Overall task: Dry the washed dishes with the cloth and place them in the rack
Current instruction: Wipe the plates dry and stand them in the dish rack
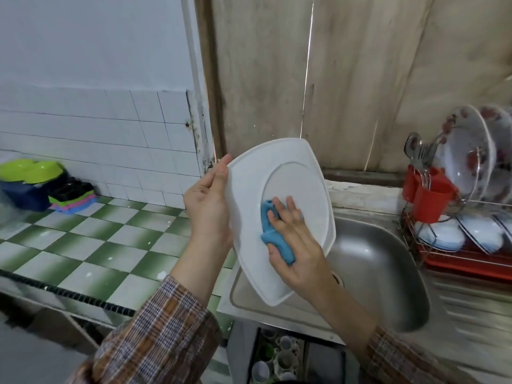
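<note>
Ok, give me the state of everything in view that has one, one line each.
Square white plate: held tilted over the sink.
Blue cloth: pressed against the plate.
Left hand: gripping the plate's edge.
Right hand: holding the cloth.
Steel sink: looks empty.
Red wire rack: holds upright plates.
Red cutlery cup: holds spoons.

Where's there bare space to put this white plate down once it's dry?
The green-and-white checked tile counter is bare between the stack of coloured plastic containers and the steel sink. The sink basin also looks empty. The red dish rack is crowded with plates, bowls and a red cutlery cup.
</note>
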Tool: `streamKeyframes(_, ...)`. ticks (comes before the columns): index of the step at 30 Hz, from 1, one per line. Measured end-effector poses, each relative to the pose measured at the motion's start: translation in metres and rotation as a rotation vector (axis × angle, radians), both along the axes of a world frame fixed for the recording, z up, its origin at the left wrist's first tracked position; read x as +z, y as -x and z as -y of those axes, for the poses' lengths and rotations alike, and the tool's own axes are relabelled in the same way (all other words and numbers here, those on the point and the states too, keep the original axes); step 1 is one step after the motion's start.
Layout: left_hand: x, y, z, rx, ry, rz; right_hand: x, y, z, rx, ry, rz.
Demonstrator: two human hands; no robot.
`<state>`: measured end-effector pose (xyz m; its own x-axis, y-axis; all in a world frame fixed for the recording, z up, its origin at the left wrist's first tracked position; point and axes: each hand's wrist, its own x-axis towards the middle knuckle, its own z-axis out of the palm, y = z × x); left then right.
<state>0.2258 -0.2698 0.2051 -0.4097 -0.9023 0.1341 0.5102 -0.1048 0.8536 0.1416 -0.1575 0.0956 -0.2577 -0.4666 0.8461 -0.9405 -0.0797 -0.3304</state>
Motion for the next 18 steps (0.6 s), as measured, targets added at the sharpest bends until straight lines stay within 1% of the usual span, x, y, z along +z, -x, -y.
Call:
streamKeyframes(3,0.012,-0.011,0.002,0.051,-0.085,0.046,-0.008,-0.006,-0.019,-0.128,0.11,0.264)
streamKeyframes(4,0.015,-0.014,0.004,0.052,-0.102,0.064,-0.008,-0.008,-0.026,-0.175,0.134,0.318)
streamKeyframes(7,0.026,-0.024,0.012,0.008,-0.16,0.123,-0.002,-0.011,-0.049,-0.286,0.07,0.323)
streamKeyframes(9,0.033,-0.026,0.024,-0.071,-0.219,0.163,0.004,-0.018,-0.063,-0.281,0.021,0.342)
streamKeyframes(11,0.039,-0.025,0.04,-0.177,-0.248,0.247,0.008,-0.029,-0.08,-0.227,-0.015,0.344)
streamKeyframes(12,0.041,-0.024,0.046,-0.212,-0.248,0.292,0.009,-0.036,-0.09,-0.196,-0.05,0.312)
streamKeyframes(14,0.044,-0.023,0.053,-0.248,-0.232,0.375,0.008,-0.048,-0.109,-0.191,-0.148,0.165)
streamKeyframes(16,0.047,-0.02,0.048,-0.279,-0.23,0.426,0.013,-0.06,-0.123,-0.286,-0.221,-0.019)
streamKeyframes(18,0.05,-0.017,0.035,-0.344,-0.24,0.489,0.017,-0.07,-0.131,-0.397,-0.232,-0.199)
